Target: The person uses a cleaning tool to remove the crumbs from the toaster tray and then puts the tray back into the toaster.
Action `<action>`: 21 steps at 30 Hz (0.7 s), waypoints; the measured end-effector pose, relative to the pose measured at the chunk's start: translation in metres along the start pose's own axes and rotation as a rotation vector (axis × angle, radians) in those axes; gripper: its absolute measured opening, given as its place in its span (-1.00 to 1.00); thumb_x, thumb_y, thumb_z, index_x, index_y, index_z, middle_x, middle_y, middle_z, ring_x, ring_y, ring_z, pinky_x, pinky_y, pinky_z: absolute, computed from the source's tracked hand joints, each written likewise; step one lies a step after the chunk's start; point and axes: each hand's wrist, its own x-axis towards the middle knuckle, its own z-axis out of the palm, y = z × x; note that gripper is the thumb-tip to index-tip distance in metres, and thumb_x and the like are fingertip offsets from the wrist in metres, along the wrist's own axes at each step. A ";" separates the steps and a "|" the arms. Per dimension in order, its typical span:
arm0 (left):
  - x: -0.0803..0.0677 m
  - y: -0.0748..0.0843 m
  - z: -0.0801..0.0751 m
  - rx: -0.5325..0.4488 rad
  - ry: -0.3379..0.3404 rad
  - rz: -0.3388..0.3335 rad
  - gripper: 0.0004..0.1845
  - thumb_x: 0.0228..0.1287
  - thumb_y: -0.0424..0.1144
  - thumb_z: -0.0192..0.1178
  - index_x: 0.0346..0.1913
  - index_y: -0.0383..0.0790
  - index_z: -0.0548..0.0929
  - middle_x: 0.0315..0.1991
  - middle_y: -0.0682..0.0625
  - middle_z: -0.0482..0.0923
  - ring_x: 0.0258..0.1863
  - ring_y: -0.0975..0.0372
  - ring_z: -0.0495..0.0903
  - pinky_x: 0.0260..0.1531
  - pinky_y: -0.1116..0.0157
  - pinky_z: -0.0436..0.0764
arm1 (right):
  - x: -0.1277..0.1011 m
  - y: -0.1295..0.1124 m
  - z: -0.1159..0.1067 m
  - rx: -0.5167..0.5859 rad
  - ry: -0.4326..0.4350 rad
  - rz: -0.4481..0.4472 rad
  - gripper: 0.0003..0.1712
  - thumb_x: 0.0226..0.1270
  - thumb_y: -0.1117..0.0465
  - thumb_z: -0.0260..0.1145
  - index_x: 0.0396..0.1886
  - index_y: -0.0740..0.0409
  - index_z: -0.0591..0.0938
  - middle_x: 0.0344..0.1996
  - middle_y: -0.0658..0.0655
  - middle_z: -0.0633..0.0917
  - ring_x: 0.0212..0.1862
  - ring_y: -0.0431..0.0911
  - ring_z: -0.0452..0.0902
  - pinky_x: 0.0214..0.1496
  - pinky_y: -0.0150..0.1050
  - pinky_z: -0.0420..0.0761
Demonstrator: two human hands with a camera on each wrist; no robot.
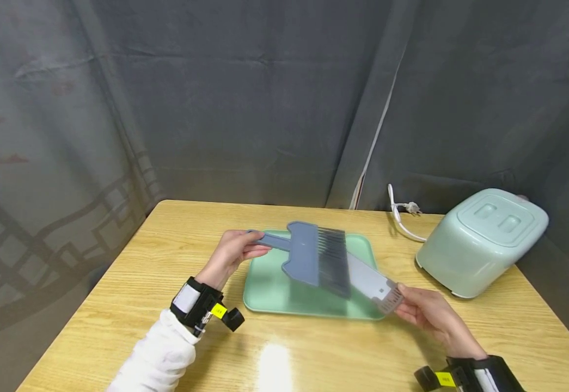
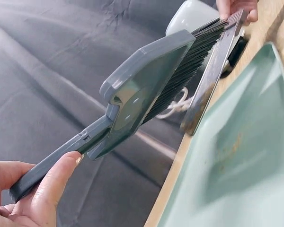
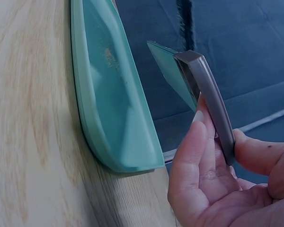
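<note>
My left hand (image 1: 232,247) grips the thin handle of a blue-grey brush (image 1: 304,253), thumb and fingers around its end. The dark bristles (image 2: 199,59) point right and overlap the crumb tray (image 1: 365,275) in the head view. That crumb tray is a flat, shiny metal plate with a grey slotted end (image 3: 210,90). My right hand (image 1: 423,313) pinches this grey end between thumb and fingers. Both tools are held above a pale green serving tray (image 1: 264,288), which lies on the table with small brown crumbs (image 2: 232,153) in it.
A mint green toaster (image 1: 482,242), its top showing two small recesses, stands at the right of the wooden table (image 1: 166,261). Behind it lies a white cord with a plug (image 1: 411,208). Grey curtains (image 1: 264,109) hang along the table's back edge.
</note>
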 end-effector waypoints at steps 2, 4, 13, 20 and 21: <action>0.001 -0.002 0.008 -0.006 -0.009 -0.009 -0.75 0.48 -0.51 0.04 0.00 -0.75 0.51 -0.43 -0.13 0.71 -0.50 0.28 0.76 -0.29 0.39 0.81 | 0.001 0.000 0.001 0.000 -0.008 -0.001 -0.80 0.60 0.28 0.14 -0.21 0.20 0.67 -0.33 0.08 0.73 -0.30 -0.19 0.72 -0.10 -0.34 0.80; 0.002 -0.005 0.016 -0.008 -0.015 -0.021 -0.79 0.48 -0.51 0.06 -0.05 -0.71 0.54 -0.44 -0.14 0.71 -0.51 0.27 0.76 -0.30 0.38 0.81 | 0.002 0.000 0.002 0.005 -0.031 -0.003 -0.81 0.59 0.27 0.16 -0.22 0.17 0.68 -0.34 0.07 0.72 -0.30 -0.19 0.71 -0.10 -0.35 0.80; 0.011 -0.020 0.047 -0.037 -0.005 -0.054 -0.83 0.42 -0.54 0.10 -0.11 -0.68 0.59 -0.48 -0.16 0.71 -0.56 0.26 0.74 -0.36 0.38 0.81 | 0.005 0.000 0.006 0.052 -0.148 -0.028 -0.77 0.60 0.25 0.16 -0.26 0.06 0.71 -0.35 0.02 0.77 -0.28 -0.21 0.74 -0.10 -0.38 0.79; 0.015 -0.026 0.055 -0.049 0.000 -0.083 -0.78 0.41 -0.56 0.10 -0.02 -0.74 0.57 -0.42 -0.28 0.73 -0.57 0.25 0.74 -0.36 0.39 0.81 | 0.005 0.003 0.004 0.061 -0.164 -0.042 -0.75 0.62 0.24 0.13 -0.25 0.08 0.70 -0.36 0.02 0.77 -0.28 -0.21 0.74 -0.11 -0.38 0.79; 0.016 -0.027 0.056 -0.048 0.003 -0.087 -0.78 0.41 -0.56 0.10 -0.02 -0.74 0.56 -0.41 -0.30 0.73 -0.57 0.24 0.74 -0.36 0.39 0.81 | 0.005 0.003 0.004 0.061 -0.155 -0.037 -0.75 0.62 0.24 0.13 -0.25 0.08 0.70 -0.36 0.02 0.77 -0.28 -0.21 0.74 -0.10 -0.38 0.79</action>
